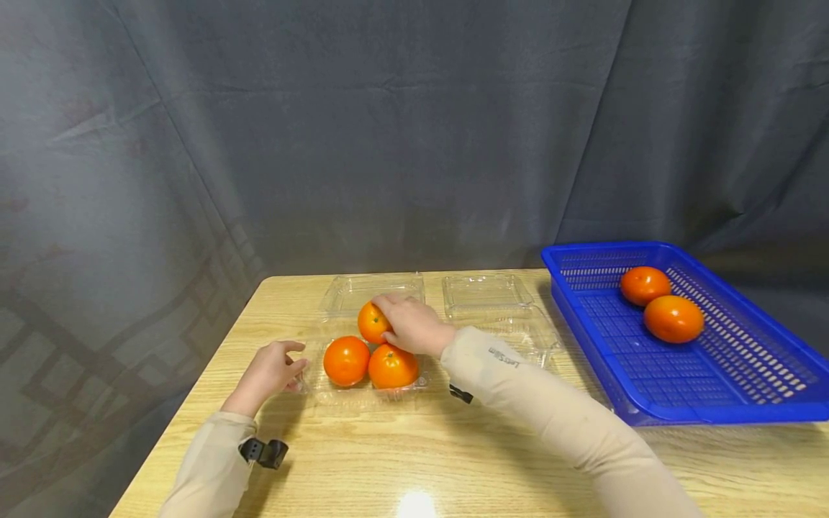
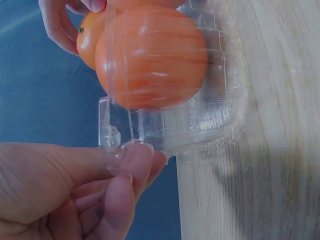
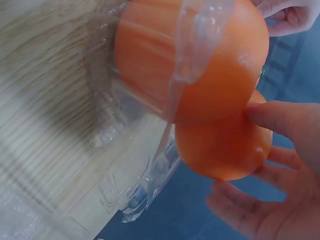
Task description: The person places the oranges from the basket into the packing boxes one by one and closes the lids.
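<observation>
My right hand (image 1: 414,325) grips a round, glossy orange fruit (image 1: 371,323) at the back of a clear plastic clamshell container (image 1: 363,399). In the right wrist view, thumb and fingers lie around that fruit (image 3: 220,150), which presses against a larger-looking one. Two more orange fruits, one on the left (image 1: 346,361) and one on the right (image 1: 392,367), sit at the container's front. My left hand (image 1: 267,375) is at the container's left side. In the left wrist view, its thumb and finger pinch the clear rim (image 2: 111,135) at a corner.
The container's raised lid (image 1: 376,293) lies open toward the back. Right of it is another open clear container (image 1: 488,291), partly behind my right sleeve. A blue plastic basket (image 1: 583,342) with two orange fruits (image 1: 673,319) stands at the right. A grey curtain (image 1: 401,144) hangs behind the table.
</observation>
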The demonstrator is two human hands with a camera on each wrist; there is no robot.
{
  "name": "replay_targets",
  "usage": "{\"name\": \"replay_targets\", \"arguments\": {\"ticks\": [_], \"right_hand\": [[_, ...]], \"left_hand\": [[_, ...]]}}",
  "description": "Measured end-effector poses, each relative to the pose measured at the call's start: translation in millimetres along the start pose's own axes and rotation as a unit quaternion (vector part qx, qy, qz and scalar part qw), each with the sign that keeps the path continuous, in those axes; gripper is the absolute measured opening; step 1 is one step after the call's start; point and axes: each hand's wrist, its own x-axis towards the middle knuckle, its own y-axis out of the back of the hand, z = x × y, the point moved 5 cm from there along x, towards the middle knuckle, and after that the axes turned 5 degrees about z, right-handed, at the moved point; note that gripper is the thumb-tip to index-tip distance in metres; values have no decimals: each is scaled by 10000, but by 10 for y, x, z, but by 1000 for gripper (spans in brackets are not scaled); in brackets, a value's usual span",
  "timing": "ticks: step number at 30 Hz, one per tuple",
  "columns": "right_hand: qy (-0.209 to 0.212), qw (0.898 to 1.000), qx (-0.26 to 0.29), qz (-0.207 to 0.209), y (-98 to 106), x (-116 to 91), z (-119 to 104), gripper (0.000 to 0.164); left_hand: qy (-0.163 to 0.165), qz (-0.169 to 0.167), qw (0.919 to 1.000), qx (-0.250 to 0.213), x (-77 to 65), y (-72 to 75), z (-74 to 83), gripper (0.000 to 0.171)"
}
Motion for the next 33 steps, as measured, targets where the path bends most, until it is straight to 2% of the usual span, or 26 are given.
{"name": "replay_targets", "arguments": {"ticks": [13,26,33], "right_hand": [[159,9993,89,-326,-99,-30,-103,54],[103,9973,-207,-691,-183,-68,-158,45],[116,9968,-260,-744,-205,-60,-158,45]], "left_hand": [[-162,28,9999,2,-11,16,26,40],[42,-9,10000,11,-2,-6,14,41],[-32,-33,10000,55,-11,-7,21,40]]}}
